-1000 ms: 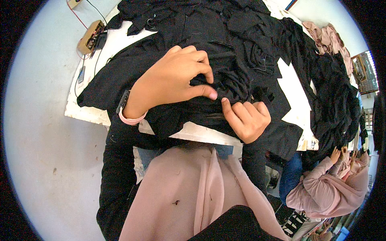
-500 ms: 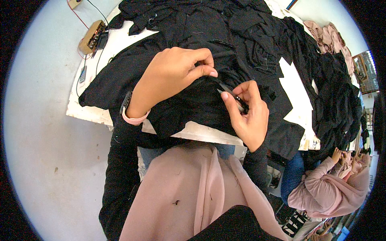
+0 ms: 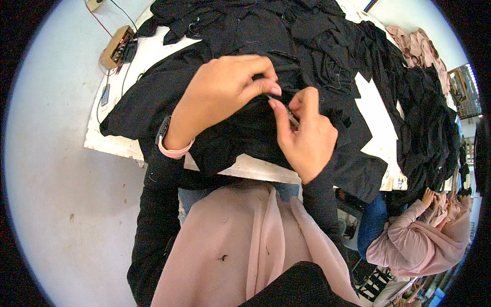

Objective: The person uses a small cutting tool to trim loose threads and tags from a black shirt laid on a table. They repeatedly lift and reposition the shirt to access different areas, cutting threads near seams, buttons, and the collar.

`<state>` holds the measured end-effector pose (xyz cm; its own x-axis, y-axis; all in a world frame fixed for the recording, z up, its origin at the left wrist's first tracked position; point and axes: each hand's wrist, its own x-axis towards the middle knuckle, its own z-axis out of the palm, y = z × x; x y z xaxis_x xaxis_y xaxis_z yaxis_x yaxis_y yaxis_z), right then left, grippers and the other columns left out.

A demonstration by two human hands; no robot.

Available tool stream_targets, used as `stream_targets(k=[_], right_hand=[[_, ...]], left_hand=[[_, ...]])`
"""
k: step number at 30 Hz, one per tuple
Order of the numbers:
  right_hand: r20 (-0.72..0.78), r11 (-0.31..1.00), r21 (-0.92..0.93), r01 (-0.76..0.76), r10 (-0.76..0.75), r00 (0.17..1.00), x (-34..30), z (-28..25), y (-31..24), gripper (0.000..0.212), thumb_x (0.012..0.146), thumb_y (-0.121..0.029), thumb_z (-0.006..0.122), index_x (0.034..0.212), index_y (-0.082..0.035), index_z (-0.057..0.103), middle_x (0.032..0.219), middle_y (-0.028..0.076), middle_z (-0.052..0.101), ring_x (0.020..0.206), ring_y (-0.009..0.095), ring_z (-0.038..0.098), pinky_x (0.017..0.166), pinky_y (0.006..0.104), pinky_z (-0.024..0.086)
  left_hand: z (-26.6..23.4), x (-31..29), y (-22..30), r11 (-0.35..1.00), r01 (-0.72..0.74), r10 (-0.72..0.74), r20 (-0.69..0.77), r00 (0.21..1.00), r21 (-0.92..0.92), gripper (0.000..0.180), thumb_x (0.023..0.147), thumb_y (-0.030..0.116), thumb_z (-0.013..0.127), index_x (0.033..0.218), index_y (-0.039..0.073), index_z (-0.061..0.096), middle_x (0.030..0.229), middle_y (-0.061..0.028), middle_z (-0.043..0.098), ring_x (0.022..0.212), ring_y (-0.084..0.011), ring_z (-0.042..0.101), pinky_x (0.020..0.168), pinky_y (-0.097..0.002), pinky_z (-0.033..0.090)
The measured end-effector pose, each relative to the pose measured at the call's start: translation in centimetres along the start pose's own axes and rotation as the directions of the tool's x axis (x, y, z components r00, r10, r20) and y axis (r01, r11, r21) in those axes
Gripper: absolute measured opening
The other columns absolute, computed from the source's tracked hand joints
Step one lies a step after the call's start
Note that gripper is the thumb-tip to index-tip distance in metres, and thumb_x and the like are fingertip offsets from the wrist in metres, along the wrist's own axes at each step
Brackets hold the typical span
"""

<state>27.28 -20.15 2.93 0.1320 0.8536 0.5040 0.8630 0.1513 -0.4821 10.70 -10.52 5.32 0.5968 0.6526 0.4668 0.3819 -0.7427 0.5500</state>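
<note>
My left hand (image 3: 225, 92) is closed in a pinch over the black fabric (image 3: 169, 92), holding a fold of it up between thumb and fingertips. Close by on the right, my right hand (image 3: 311, 138) is closed round small thread snips (image 3: 293, 119). Their metal blades point up and left, with the tip almost at my left fingertips; most of the tool is hidden inside the hand. Whether the blades touch the cloth or a thread, I cannot tell. The fabric lies rumpled over the near edge of the white table (image 3: 255, 168).
More black garments (image 3: 327, 30) with loose threads cover the far and right side of the table. A wooden box (image 3: 119, 47) with wires and a small keypad device (image 3: 105, 95) sit at the left edge. At lower right, another person (image 3: 409, 240) handles pinkish cloth.
My right hand has moved up and left, bringing the snips in to my left fingertips. The blades looked parted before; now they look closer together. My left hand has shifted only slightly.
</note>
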Motion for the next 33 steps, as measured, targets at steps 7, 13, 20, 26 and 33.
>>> stream_targets(k=[7, 13, 20, 26, 33], right_hand=[[0.382, 0.917, 0.215, -0.336, 0.237, 0.893, -0.1, -2.5, 5.5, 0.033, 0.083, -0.033, 0.081, 0.092, -0.004, 0.068, 0.064, 0.004, 0.060, 0.057, 0.011, 0.054, 0.054, 0.0289, 0.041], [0.509, 0.505, 0.679, -0.533, 0.199, 0.837, -0.7, -2.6, 9.2, 0.022, 0.095, -0.022, 0.069, 0.082, -0.004, 0.067, 0.064, -0.009, 0.050, 0.056, 0.004, 0.041, 0.052, 0.0241, 0.029], [0.375, 0.511, 0.746, -0.428, 0.209, 0.903, 0.0, -2.7, 7.5, 0.017, 0.094, -0.016, 0.069, 0.083, -0.003, 0.068, 0.070, -0.008, 0.056, 0.060, 0.003, 0.045, 0.055, 0.0205, 0.032], [-0.112, 0.910, 0.389, 0.141, -0.105, 0.988, -0.1, -3.2, 5.5, 0.021, 0.079, -0.003, 0.079, 0.099, -0.008, 0.076, 0.074, 0.007, 0.069, 0.058, 0.015, 0.057, 0.057, 0.0270, 0.041], [-0.094, 0.788, 0.614, 0.048, 0.012, 0.996, 0.2, -3.2, 3.9, 0.013, 0.083, 0.000, 0.074, 0.095, -0.005, 0.073, 0.079, 0.005, 0.070, 0.067, 0.009, 0.061, 0.063, 0.0242, 0.044]], left_hand=[[0.3, -0.8, -0.8, 0.931, -0.287, 0.301, -0.032, 0.953, 0.224, 0.033, 0.085, 0.036, 0.073, 0.105, 0.010, 0.069, 0.099, -0.0047, 0.068, 0.101, -0.0252, 0.062, 0.086, -0.0363, 0.045], [2.7, -0.5, -2.2, 0.892, 0.085, 0.022, 0.232, 0.972, -0.443, 0.029, 0.095, 0.032, 0.065, 0.104, 0.005, 0.069, 0.109, -0.0046, 0.069, 0.099, -0.0182, 0.061, 0.093, -0.0328, 0.043], [4.4, -2.2, -0.2, 0.453, 0.524, -0.332, 0.409, 0.850, -0.721, 0.030, 0.077, 0.009, 0.084, 0.096, 0.006, 0.061, 0.104, -0.0025, 0.069, 0.093, -0.0088, 0.059, 0.086, -0.0251, 0.047], [4.8, -1.8, 1.3, 0.517, 0.387, -0.395, 0.188, 0.899, -0.763, 0.034, 0.075, 0.014, 0.087, 0.094, 0.003, 0.062, 0.088, 0.0000, 0.067, 0.079, -0.0077, 0.060, 0.071, -0.0233, 0.050], [4.4, -1.9, 1.5, 0.586, 0.435, -0.410, 0.212, 0.887, -0.684, 0.046, 0.074, 0.012, 0.087, 0.111, 0.003, 0.060, 0.100, -0.0035, 0.067, 0.091, -0.0118, 0.062, 0.083, -0.0264, 0.051]])
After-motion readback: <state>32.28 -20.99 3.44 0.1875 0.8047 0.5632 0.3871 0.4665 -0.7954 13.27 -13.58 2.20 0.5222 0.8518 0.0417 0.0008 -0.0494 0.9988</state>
